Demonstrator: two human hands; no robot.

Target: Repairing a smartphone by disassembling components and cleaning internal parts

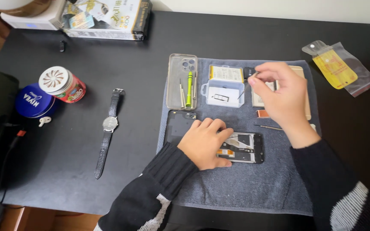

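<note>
Left grip (203, 143) on one opened phone (241, 148) — two screwdrivers (182, 94)

A flat printed box (108, 19), dark-sided with a pale, picture-covered top, lies at the worktop's far edge toward the left corner. Near the left edge stand a round blue tin (33, 100) with a pale script label and, touching it, a small jar (63, 84) with a red label and white patterned lid. Toward the far right corner lies a clear plastic bag (341, 68) holding a yellow card.
</note>
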